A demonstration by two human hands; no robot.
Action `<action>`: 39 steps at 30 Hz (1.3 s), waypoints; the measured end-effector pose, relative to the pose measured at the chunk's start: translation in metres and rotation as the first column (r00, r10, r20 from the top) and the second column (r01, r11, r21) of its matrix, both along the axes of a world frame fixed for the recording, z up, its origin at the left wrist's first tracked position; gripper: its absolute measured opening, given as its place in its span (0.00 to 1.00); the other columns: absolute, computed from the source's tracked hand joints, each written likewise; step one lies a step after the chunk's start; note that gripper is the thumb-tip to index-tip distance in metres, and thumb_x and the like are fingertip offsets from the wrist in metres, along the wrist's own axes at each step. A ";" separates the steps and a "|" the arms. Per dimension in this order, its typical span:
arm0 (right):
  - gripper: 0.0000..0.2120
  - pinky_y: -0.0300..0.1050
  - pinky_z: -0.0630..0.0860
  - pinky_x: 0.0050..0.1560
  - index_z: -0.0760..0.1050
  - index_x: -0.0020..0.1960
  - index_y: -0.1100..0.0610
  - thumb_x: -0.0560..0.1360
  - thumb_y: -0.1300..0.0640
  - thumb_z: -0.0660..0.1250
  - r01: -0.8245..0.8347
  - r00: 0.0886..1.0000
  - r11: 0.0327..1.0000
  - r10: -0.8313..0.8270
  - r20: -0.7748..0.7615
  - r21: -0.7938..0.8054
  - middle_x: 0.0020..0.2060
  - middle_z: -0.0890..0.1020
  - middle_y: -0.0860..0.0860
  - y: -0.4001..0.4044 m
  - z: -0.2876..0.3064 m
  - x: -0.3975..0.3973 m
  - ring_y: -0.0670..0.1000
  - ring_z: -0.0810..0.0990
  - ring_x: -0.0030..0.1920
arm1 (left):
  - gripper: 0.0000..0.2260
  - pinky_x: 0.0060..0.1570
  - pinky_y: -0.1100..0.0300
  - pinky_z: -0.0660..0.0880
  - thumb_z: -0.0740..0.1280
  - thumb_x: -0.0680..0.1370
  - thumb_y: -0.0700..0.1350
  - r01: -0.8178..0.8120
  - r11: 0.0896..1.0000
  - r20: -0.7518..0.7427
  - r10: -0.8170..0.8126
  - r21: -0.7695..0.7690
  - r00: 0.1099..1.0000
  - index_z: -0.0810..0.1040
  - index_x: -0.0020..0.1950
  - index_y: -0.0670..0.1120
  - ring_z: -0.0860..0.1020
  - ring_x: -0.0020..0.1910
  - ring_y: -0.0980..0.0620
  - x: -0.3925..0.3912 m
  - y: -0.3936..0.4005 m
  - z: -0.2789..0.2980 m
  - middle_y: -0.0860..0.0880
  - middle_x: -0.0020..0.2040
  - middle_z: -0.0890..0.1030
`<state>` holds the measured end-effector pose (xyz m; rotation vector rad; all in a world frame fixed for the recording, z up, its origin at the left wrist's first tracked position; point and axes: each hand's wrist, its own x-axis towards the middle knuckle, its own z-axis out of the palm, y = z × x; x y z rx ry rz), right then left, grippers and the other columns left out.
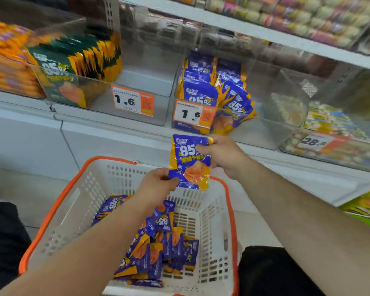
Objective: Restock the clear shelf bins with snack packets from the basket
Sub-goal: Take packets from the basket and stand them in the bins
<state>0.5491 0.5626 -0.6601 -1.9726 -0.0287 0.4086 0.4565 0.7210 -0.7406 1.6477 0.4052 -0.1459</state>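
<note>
Both hands are pinching one purple-and-orange snack packet [189, 162] mid-frame: left hand [156, 186] is gripping its lower left corner, right hand [222, 154] is gripping its upper right edge, thumb over the front. Packet is hanging upright above the far rim of the basket [58, 212], just below the shelf front.

Basket is white with an orange rim, sitting at lower centre, holding a loose pile of matching purple packets [158, 242]; the left forearm is covering part of the pile.

Clear bin [265, 124] at centre right is holding purple packets [212, 90] standing in its left half; right half is showing bare. Clear bin [98, 97] at upper left is carrying green-and-orange packets [73, 67].

Packets are reading "85%". Orange price tags [132, 101] on both bin fronts are reading "1.6"; tag [314, 142] at the right edge is reading probably "28.8", blurred. Small print is not legible.
</note>
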 end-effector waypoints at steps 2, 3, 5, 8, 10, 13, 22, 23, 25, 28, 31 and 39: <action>0.07 0.37 0.68 0.26 0.78 0.50 0.56 0.74 0.59 0.73 0.020 0.995 0.999 -0.017 0.100 -0.027 0.44 0.84 0.55 -0.008 0.016 -0.001 0.48 0.79 0.33 | 0.07 0.42 0.53 0.71 0.68 0.77 0.40 0.012 1.000 0.047 -0.012 0.000 0.999 0.79 0.39 0.47 0.72 0.36 0.49 0.006 -0.006 0.011 0.48 0.34 0.78; 0.05 0.34 0.68 0.23 0.77 0.49 0.54 0.74 0.60 0.72 0.024 0.989 0.999 -0.018 0.148 -0.039 0.42 0.83 0.51 -0.012 0.023 -0.002 0.43 0.79 0.30 | 0.07 0.43 0.54 0.71 0.68 0.77 0.39 0.013 1.000 0.066 -0.013 -0.004 0.998 0.80 0.39 0.47 0.72 0.36 0.50 0.007 -0.009 0.016 0.48 0.34 0.77; 0.05 0.34 0.71 0.25 0.77 0.45 0.54 0.74 0.62 0.71 0.027 0.976 0.998 -0.014 0.215 -0.059 0.41 0.83 0.49 -0.019 0.034 -0.003 0.40 0.80 0.32 | 0.05 0.43 0.55 0.71 0.68 0.77 0.39 0.013 1.000 0.106 -0.012 -0.002 0.994 0.80 0.42 0.45 0.73 0.36 0.51 0.012 -0.015 0.028 0.48 0.35 0.77; 0.04 0.47 0.79 0.37 0.79 0.41 0.54 0.72 0.61 0.72 0.112 0.948 0.994 -0.102 0.303 -0.018 0.38 0.83 0.51 -0.028 0.048 0.003 0.50 0.82 0.37 | 0.03 0.42 0.58 0.72 0.67 0.78 0.41 0.001 0.997 0.208 -0.018 0.082 0.978 0.80 0.48 0.46 0.75 0.39 0.52 0.026 -0.020 0.045 0.49 0.41 0.79; 0.04 0.50 0.76 0.40 0.78 0.37 0.54 0.70 0.58 0.72 0.249 0.860 0.968 -0.234 0.454 0.026 0.33 0.81 0.50 -0.035 0.062 0.009 0.49 0.78 0.35 | 0.11 0.52 0.54 0.74 0.67 0.76 0.47 -0.069 0.956 0.361 -0.040 0.284 0.932 0.79 0.58 0.48 0.77 0.48 0.50 0.039 -0.020 0.054 0.48 0.53 0.80; 0.02 0.45 0.72 0.42 0.78 0.43 0.54 0.73 0.56 0.69 0.456 0.619 0.889 -0.358 0.699 0.051 0.36 0.78 0.48 -0.046 0.091 0.011 0.45 0.74 0.38 | 0.29 0.63 0.46 0.66 0.65 0.68 0.51 -0.292 0.732 0.552 -0.136 0.616 0.822 0.72 0.69 0.44 0.70 0.65 0.41 0.058 -0.017 0.073 0.43 0.66 0.72; 0.08 0.40 0.63 0.41 0.75 0.52 0.56 0.77 0.53 0.65 0.618 0.435 0.785 -0.365 0.823 0.022 0.41 0.77 0.46 -0.063 0.103 0.037 0.50 0.73 0.43 | 0.45 0.75 0.42 0.45 0.70 0.73 0.50 -0.303 0.415 0.414 -0.208 0.858 0.886 0.45 0.80 0.42 0.49 0.79 0.45 0.099 -0.007 0.091 0.45 0.80 0.48; 0.08 0.41 0.62 0.41 0.75 0.53 0.56 0.78 0.53 0.65 0.627 0.459 0.778 -0.349 0.817 -0.021 0.42 0.77 0.47 -0.063 0.103 0.041 0.50 0.73 0.43 | 0.45 0.75 0.42 0.46 0.70 0.72 0.49 -0.326 0.404 0.432 -0.207 0.855 0.878 0.46 0.80 0.42 0.51 0.78 0.44 0.099 -0.008 0.088 0.44 0.80 0.49; 0.09 0.42 0.62 0.41 0.75 0.53 0.57 0.78 0.52 0.65 0.624 0.489 0.779 -0.328 0.809 -0.062 0.44 0.79 0.50 -0.061 0.101 0.050 0.52 0.74 0.45 | 0.44 0.75 0.43 0.48 0.71 0.71 0.48 -0.356 0.385 0.455 -0.207 0.852 0.866 0.48 0.79 0.41 0.54 0.78 0.44 0.099 -0.009 0.085 0.44 0.80 0.51; 0.09 0.39 0.61 0.40 0.74 0.53 0.59 0.78 0.54 0.64 0.607 0.502 0.792 -0.322 0.803 -0.062 0.48 0.81 0.53 -0.053 0.103 0.065 0.53 0.75 0.46 | 0.44 0.74 0.41 0.48 0.71 0.70 0.47 -0.364 0.337 0.450 -0.223 0.868 0.865 0.50 0.79 0.40 0.55 0.77 0.43 0.099 -0.006 0.083 0.43 0.80 0.51; 0.09 0.40 0.63 0.42 0.73 0.55 0.58 0.78 0.54 0.64 0.609 0.553 0.784 -0.311 0.773 -0.121 0.51 0.81 0.55 -0.046 0.104 0.074 0.56 0.77 0.51 | 0.43 0.73 0.40 0.50 0.71 0.70 0.46 -0.357 0.300 0.434 -0.248 0.884 0.866 0.51 0.79 0.40 0.56 0.77 0.43 0.098 -0.003 0.081 0.42 0.80 0.51; 0.11 0.40 0.67 0.33 0.71 0.36 0.59 0.70 0.54 0.68 0.356 0.916 0.657 -0.103 0.389 -0.665 0.42 0.79 0.55 -0.043 0.098 0.101 0.54 0.73 0.34 | 0.43 0.73 0.41 0.48 0.70 0.71 0.47 -0.341 0.292 0.412 -0.232 0.894 0.881 0.49 0.79 0.41 0.55 0.77 0.45 0.097 -0.005 0.085 0.43 0.80 0.50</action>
